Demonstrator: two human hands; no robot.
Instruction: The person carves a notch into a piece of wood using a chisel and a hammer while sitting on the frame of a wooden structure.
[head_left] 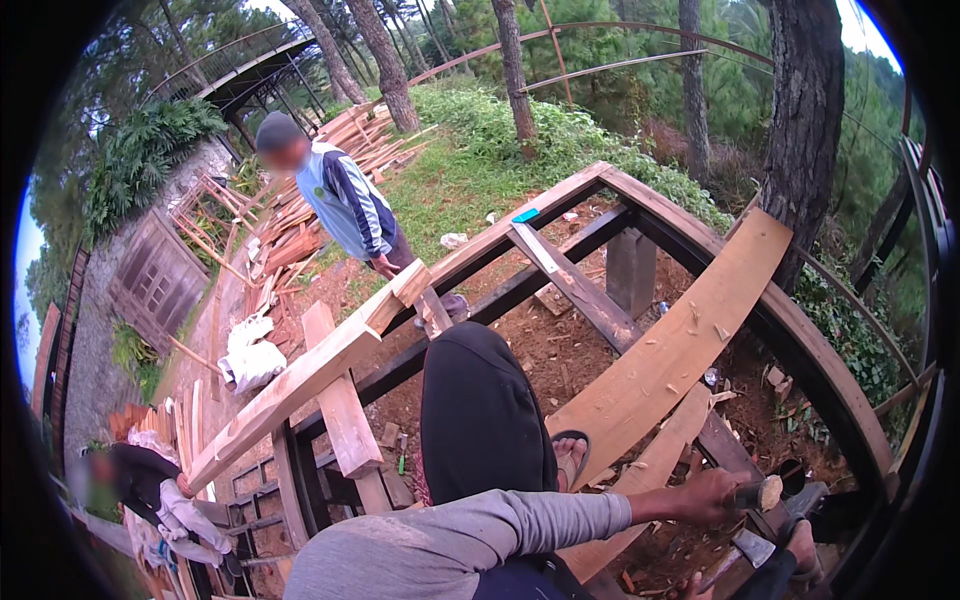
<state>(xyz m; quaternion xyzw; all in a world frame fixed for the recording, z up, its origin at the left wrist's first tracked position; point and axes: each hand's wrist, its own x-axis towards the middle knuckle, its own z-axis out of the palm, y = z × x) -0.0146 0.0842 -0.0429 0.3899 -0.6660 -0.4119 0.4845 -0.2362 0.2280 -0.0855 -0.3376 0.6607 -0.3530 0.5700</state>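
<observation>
My left arm in a grey sleeve reaches across to the right. Its hand (704, 497) is closed round a short dark piece with a pale wooden end (770, 492). At the lower edge my right hand (694, 588) shows only in part, its fingers bent at the handle of a hatchet (752, 548). The grey hatchet head points away from me, beside a dark timber. My sandalled left foot (569, 456) rests on a wide curved plank (665, 345). Under it lies a second pale board (655, 452), scattered with wood chips.
A dark frame topped with wood (690, 225) surrounds bare soil. At left, a long beam (285, 410) spans between a standing person (345, 200) and a bending person (160, 500). Tree trunks (803, 110) and a lumber pile (290, 245) stand beyond. A turquoise object (525, 215) lies on the frame.
</observation>
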